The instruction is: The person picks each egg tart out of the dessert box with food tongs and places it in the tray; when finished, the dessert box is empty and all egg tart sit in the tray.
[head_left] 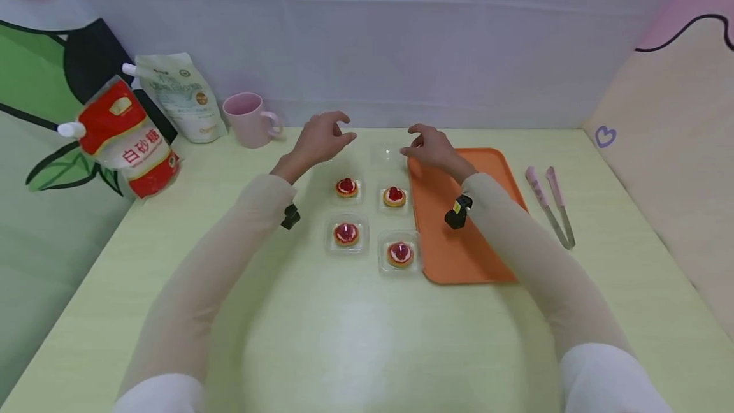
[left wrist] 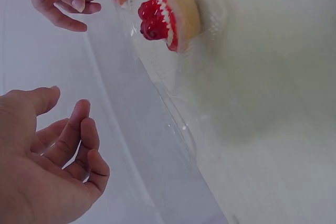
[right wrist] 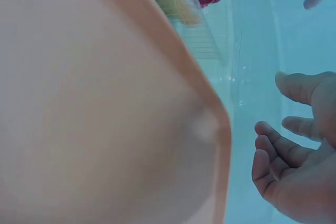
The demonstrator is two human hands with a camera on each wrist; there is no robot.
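Observation:
My left hand (head_left: 320, 140) hovers beyond the back left plastic box, fingers loosely bent and holding nothing. Opposite it, my right hand (head_left: 431, 147) hangs over the back left edge of the orange tray (head_left: 464, 260), thumb and fingers apart, also empty. Between and below the hands stand several clear plastic boxes, each with a small red-topped tart; the back pair is a left tart (head_left: 346, 187) and a right tart (head_left: 394, 196). A front left tart (head_left: 346, 234) and a front right tart (head_left: 400, 253) sit nearer me. Clear lids (head_left: 385, 154) stand behind the back boxes, hard to make out.
Tongs (head_left: 554, 206) with pink handles lie right of the tray. At the back left are a pink mug (head_left: 251, 121), a white pouch (head_left: 182, 99) and a red-and-white pouch (head_left: 130, 139). A pale cloth wall (head_left: 367, 50) rises behind the table.

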